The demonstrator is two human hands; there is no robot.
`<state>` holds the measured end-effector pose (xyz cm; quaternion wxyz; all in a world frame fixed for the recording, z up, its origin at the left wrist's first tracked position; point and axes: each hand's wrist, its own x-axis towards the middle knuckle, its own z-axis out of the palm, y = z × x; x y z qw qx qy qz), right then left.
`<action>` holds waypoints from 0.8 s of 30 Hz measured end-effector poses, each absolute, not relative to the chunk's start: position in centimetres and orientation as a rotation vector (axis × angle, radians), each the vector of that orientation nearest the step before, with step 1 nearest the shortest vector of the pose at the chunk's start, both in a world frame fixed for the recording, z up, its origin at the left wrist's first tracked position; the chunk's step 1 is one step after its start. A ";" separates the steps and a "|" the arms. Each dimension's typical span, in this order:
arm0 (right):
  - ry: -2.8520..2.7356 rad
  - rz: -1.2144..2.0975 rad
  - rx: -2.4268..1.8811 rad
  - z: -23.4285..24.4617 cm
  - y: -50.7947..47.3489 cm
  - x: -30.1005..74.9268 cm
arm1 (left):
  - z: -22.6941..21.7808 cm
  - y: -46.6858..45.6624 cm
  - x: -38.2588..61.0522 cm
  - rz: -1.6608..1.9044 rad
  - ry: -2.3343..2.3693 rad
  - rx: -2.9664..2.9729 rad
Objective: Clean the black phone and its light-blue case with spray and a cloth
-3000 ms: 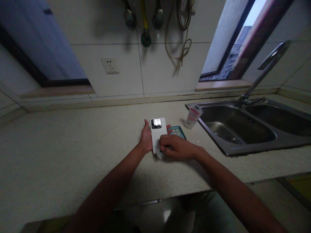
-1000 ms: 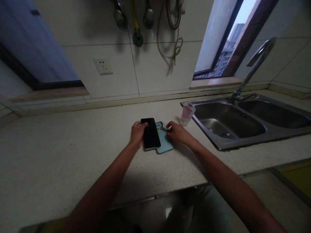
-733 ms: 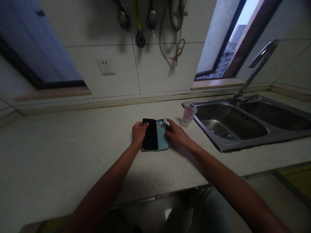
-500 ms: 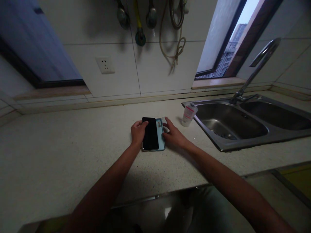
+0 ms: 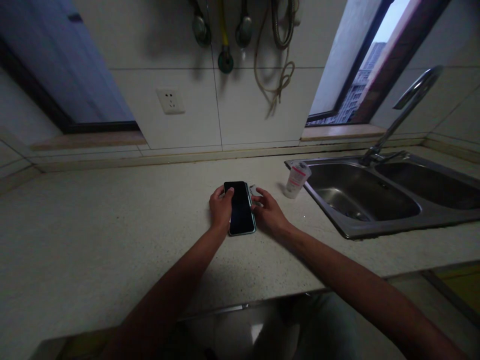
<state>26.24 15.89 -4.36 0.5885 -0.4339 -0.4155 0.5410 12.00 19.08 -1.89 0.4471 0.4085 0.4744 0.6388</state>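
Note:
A smartphone [image 5: 240, 212] with a dark screen lies face up over a light blue phone case [image 5: 254, 223], above the counter. Only a thin strip of the case shows along the phone's right side. My left hand [image 5: 220, 207] grips the phone's left edge, its thumb resting on the screen. At the right edge is my right hand [image 5: 270, 214], its fingers curled against the case and the index finger partly raised. A small pale object [image 5: 254, 190] shows just behind the right fingers; I cannot make out its kind.
A translucent plastic cup [image 5: 296, 181] with pink print stands right of my hands. Beyond it is a steel double sink [image 5: 343, 231] with a tall faucet [image 5: 408, 102]. The speckled counter [image 5: 131, 240] runs along a tiled wall with a socket [image 5: 170, 101] and hanging hoses [image 5: 283, 30].
The phone has moved right over the case, covering the inside and camera cutouts that showed before. My left hand moved with it. The whole view has shifted slightly.

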 end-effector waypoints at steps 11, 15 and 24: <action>-0.997 1.398 -1.002 -2.9 15.0 26.0 | -2.0 19.3 12.1 1.585 1.145 0.907; -0.988 1.476 -0.949 -2.1 14.7 25.8 | -1.7 19.1 12.1 1.487 1.104 0.871; -0.959 1.466 -0.917 -1.6 14.9 26.4 | -0.3 18.1 12.6 1.367 0.905 0.878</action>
